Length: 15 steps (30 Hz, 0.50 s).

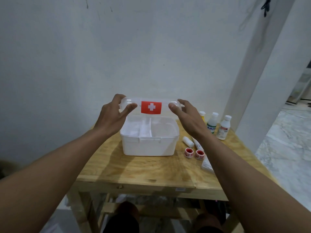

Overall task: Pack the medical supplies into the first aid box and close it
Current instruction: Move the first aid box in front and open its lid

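Opening of the box at the start of packing, as judged from the layout. A wooden table (143, 169) carries a white first aid box (148, 147) near its middle, uncovered, with dividers showing inside and no supply to be made out in any compartment. A clear lid (151, 107), marked with a red cross, is held on edge above the rear rim of the box; whether it is hinged there cannot be told.

The left hand (114, 115) grips the lid's left end and the right hand (186, 116) its right end. On each, the fingers (119, 97) curl loosely over the top edge and the thumb presses the near face. The hands are about half closed, and nothing else is held.

All supplies lie on the table to the right of the box: three bottles (212, 123) at the back, a flat packet (207, 165) at the front edge, a bandage roll (188, 141) just beside the box, and two tape rolls (188, 152) side by side.

The next move calls for freeing the hands of the lid, then reaching right for a first item, probably the upright bottles.
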Tool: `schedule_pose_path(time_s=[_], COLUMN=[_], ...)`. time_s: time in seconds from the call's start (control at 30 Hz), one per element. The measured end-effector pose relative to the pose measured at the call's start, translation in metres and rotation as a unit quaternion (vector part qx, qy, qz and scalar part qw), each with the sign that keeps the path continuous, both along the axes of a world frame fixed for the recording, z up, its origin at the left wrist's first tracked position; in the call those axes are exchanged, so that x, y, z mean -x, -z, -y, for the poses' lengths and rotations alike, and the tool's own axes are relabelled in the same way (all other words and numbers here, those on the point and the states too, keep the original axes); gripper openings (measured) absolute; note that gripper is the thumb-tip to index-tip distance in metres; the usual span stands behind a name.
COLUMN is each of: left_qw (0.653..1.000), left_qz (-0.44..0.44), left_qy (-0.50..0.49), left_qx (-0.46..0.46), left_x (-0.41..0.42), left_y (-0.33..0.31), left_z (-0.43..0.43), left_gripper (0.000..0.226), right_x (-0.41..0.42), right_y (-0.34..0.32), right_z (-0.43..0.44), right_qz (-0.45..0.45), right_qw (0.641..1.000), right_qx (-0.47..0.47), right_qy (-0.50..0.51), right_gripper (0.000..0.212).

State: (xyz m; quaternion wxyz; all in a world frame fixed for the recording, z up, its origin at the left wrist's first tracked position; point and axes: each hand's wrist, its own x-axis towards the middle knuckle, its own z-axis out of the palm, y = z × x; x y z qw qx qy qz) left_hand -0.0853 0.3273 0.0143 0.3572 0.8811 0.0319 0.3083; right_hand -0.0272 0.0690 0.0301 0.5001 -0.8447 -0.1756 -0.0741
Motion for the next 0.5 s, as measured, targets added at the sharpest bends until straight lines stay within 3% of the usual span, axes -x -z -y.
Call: schedule_pose_path(time_s=[0.17,0.23,0.37,0.43,0.5], left_qw=[0.996,0.989,0.954,0.938,0.934], left_qz=[-0.013,-0.027,-0.08,-0.132,-0.134], left_qy=[-0.017,-0.011,0.009,0.009,0.01], left_qx=[0.085,0.148,0.289,0.32,0.33], left_x=[-0.02,-0.028,-0.043,-0.051,-0.06], left_y=[-0.018,-0.023,-0.025,-0.018,-0.009], left_z=[-0.004,-0.01,-0.013,-0.014,-0.016], left_gripper=[0.065,0.072,0.056,0.059,0.049], right_x=[-0.007,-0.012,-0.016,-0.017,-0.019], right_y=[0.008,0.014,0.023,0.028,0.032], right_z=[-0.004,-0.006,-0.01,-0.012,-0.015], right_qz=[-0.037,-0.05,-0.091,-0.092,-0.086], right_qw=[0.999,0.999,0.996,0.995,0.994], right_qx=[-0.024,-0.005,0.017,0.043,0.063], right_qy=[0.0,0.007,0.0,-0.004,0.009], right_gripper=[0.055,0.053,0.057,0.059,0.063])
